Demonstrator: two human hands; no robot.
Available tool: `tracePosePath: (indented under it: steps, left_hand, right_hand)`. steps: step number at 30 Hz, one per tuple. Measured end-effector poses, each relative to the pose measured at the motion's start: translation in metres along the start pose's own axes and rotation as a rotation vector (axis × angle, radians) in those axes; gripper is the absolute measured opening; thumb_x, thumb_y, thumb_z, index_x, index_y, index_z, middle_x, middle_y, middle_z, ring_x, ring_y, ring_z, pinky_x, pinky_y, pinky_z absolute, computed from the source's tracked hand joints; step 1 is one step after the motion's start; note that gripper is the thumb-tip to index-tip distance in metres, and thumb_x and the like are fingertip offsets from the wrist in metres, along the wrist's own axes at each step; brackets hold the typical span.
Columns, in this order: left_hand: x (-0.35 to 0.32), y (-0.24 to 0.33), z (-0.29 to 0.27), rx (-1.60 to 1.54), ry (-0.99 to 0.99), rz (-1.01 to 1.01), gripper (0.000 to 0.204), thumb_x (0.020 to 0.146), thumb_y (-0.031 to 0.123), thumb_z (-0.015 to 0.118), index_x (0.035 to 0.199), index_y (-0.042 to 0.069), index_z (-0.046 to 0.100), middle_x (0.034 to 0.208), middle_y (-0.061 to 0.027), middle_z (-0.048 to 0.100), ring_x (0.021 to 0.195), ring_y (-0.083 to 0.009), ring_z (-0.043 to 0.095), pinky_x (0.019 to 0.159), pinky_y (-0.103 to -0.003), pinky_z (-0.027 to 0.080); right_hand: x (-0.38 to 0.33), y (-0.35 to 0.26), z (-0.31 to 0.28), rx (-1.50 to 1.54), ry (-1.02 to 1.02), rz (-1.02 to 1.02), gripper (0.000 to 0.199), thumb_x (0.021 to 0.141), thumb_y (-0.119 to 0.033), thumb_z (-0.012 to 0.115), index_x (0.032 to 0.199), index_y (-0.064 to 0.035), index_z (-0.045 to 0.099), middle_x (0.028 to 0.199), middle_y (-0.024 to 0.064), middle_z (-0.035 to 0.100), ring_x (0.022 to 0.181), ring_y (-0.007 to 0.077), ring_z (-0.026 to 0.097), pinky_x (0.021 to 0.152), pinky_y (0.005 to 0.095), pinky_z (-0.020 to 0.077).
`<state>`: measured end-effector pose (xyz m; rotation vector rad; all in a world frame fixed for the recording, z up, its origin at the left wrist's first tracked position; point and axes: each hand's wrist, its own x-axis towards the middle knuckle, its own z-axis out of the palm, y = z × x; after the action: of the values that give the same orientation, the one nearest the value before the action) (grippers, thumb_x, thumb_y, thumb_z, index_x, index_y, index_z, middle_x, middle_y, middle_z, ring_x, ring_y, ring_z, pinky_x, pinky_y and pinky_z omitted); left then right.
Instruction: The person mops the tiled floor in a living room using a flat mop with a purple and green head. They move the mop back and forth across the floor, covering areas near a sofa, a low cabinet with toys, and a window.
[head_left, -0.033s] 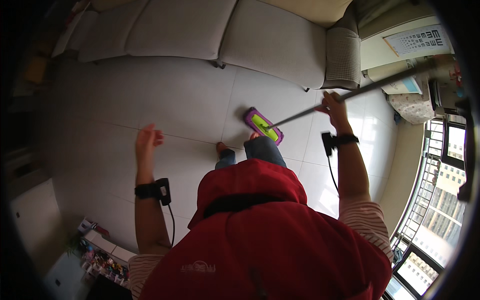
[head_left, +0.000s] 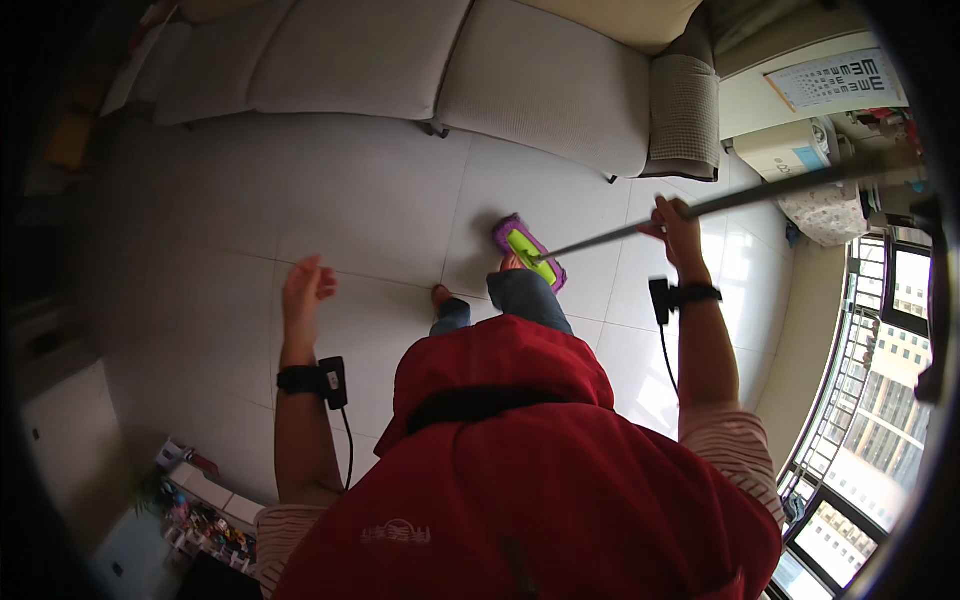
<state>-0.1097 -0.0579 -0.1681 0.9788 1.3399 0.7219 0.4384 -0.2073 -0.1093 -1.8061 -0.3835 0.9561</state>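
Note:
A flat mop [head_left: 529,252] with a lime-green plate and purple fringed pad rests on the tiled floor ahead of my feet. Its grey handle slants up to the right, the far end blurred. My right hand [head_left: 677,228] is closed around this handle partway along. Out to the left, my left hand [head_left: 307,287] hangs in the air above the floor, slightly blurred, fingers loosely bent and apart, holding nothing. The toes of my right foot [head_left: 511,262] are right beside the mop pad; whether they touch it I cannot tell.
A long grey sofa [head_left: 360,60] runs along the far side. A barred window [head_left: 870,390] is at the right, with a low cabinet bearing a chart [head_left: 835,80] at the far right. Shelves with small colourful items [head_left: 215,525] stand at the lower left.
My left hand has shifted slightly to the right. My right hand and the mop handle have dipped a little, while the mop pad has barely moved.

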Motion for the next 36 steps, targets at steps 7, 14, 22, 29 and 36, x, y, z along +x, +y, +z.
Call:
tracePosePath:
  steps: [7,14,22,29,36]
  left_hand:
    - [0.053,-0.117,-0.012,0.109,0.065,-0.485,0.029,0.090,0.026,0.057,0.110,0.006,0.053,0.090,-0.0085,0.063,0.073,-0.0175,0.062,0.063,-0.029,0.053]
    - [0.086,-0.149,0.004,0.376,0.006,-0.453,0.024,0.091,0.027,0.055,0.104,0.007,0.056,0.083,-0.0076,0.063,0.065,-0.0153,0.060,0.055,-0.028,0.051]
    - [0.067,-0.151,0.024,0.308,-0.102,-0.368,0.025,0.092,0.028,0.056,0.104,0.008,0.058,0.080,-0.0069,0.063,0.065,-0.0149,0.061,0.055,-0.027,0.051]
    - [0.072,-0.166,0.019,0.405,-0.168,-0.494,0.024,0.091,0.027,0.055,0.103,0.007,0.058,0.083,-0.0086,0.064,0.069,-0.0169,0.063,0.059,-0.028,0.052]
    - [0.096,-0.164,-0.004,0.486,-0.170,-0.446,0.021,0.091,0.025,0.055,0.099,0.006,0.059,0.079,-0.0070,0.064,0.063,-0.0135,0.060,0.054,-0.025,0.050]
  right_hand:
    - [-0.018,0.074,-0.014,0.140,0.082,-0.127,0.026,0.087,-0.018,0.062,0.078,0.0021,0.049,0.074,0.0067,0.047,0.064,0.0181,0.058,0.064,0.0333,0.0601]
    - [-0.012,0.071,-0.033,0.122,0.312,-0.079,0.019,0.090,-0.012,0.057,0.075,-0.0041,0.048,0.072,0.0043,0.050,0.062,0.0115,0.054,0.067,0.0356,0.0613]
    - [0.002,0.061,-0.048,0.094,0.180,-0.066,0.021,0.089,-0.014,0.058,0.075,-0.0017,0.049,0.075,0.0054,0.048,0.068,0.0151,0.056,0.069,0.0379,0.0609]
    - [0.018,0.048,-0.055,0.079,0.159,-0.048,0.020,0.088,-0.014,0.060,0.074,-0.0023,0.051,0.072,0.0046,0.050,0.065,0.0138,0.057,0.063,0.0352,0.0610]
    - [-0.071,0.098,-0.015,-0.050,-0.025,-0.083,0.013,0.089,-0.007,0.056,0.078,-0.0008,0.057,0.077,0.0057,0.054,0.068,0.0141,0.057,0.060,0.0349,0.0603]
